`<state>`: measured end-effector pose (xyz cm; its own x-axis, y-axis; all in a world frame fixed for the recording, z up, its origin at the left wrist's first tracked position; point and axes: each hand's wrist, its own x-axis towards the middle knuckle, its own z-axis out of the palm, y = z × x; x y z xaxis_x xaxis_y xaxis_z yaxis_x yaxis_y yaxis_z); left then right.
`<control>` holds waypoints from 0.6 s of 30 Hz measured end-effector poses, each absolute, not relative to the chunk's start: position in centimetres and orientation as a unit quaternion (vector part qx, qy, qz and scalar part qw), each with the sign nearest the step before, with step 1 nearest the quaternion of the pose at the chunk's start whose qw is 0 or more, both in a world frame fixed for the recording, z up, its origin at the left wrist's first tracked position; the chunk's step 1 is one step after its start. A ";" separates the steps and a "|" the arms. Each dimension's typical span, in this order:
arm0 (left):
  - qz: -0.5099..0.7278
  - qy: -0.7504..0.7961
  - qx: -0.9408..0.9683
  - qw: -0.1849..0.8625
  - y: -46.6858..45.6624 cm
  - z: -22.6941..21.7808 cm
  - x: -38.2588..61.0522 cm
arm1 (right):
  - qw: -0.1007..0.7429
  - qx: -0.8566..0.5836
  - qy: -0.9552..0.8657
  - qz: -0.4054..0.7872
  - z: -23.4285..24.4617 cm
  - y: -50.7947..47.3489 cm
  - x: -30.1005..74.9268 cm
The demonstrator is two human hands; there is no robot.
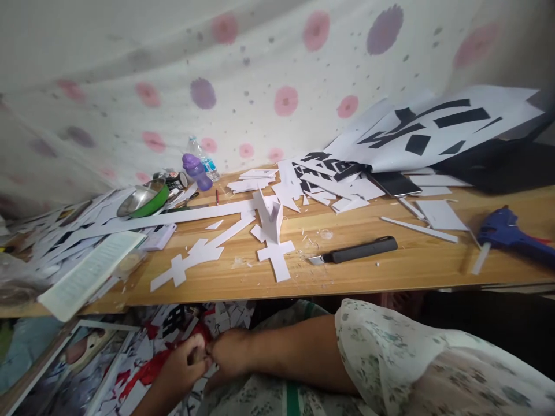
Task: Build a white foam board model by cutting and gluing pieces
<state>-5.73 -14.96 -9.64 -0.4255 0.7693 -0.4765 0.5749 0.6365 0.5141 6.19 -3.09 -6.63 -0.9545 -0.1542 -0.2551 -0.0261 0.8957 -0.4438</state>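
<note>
Both my hands are low in my lap, below the front edge of the wooden desk (390,271). My left hand (180,370) comes up from the bottom left with its fingers curled in a pinch. My right hand (229,351), reaching out of a floral sleeve (390,352), is closed, and its fingertips meet those of the left hand. What they pinch between them is too small and hidden to name. Red and white paper scraps (173,332) lie just behind them. A white foam-board cross (277,254) and a black utility knife (355,250) lie on the desk above.
A blue glue gun (507,234) lies at the desk's right end. Black-and-white printed sheets (429,127) are piled at the back right. A purple bottle (197,171), a steel bowl (145,199) and an open book (87,277) sit at the left among white cut-outs.
</note>
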 end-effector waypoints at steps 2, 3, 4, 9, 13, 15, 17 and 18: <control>0.165 0.812 0.401 0.390 -15.0 -10.1 -5.7 | 0.180 -0.032 0.962 -0.205 -7.0 -3.0 6.0; 0.176 0.799 0.404 0.410 -15.2 -10.1 -6.1 | 0.185 -0.028 0.963 -0.194 -7.0 -2.9 5.9; 0.186 0.785 0.407 0.429 -15.4 -9.9 -6.6 | 0.185 -0.030 0.964 -0.186 -6.9 -2.9 5.8; 0.244 0.726 0.357 0.534 -16.3 -8.8 -8.9 | 0.159 -0.060 0.970 -0.172 -6.3 -3.1 5.4; 0.242 0.740 0.341 0.527 -16.2 -8.7 -7.9 | 0.152 -0.081 0.969 -0.177 -6.3 -3.2 5.5; 0.185 0.768 0.391 0.473 -15.9 -9.0 -6.6 | 0.165 -0.083 0.966 -0.179 -6.4 -3.3 5.8; 0.134 0.784 0.458 0.398 -15.8 -9.4 -5.4 | 0.175 -0.080 0.964 -0.182 -6.5 -3.5 6.0; 0.119 0.789 0.480 0.365 -15.9 -9.6 -5.0 | 0.176 -0.078 0.964 -0.182 -6.7 -3.5 6.0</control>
<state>-4.96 -15.88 -9.62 -0.2721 0.8442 -0.4619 0.6698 0.5108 0.5389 6.04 -3.54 -6.67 -0.9255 -0.2151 -0.3118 -0.0869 0.9217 -0.3780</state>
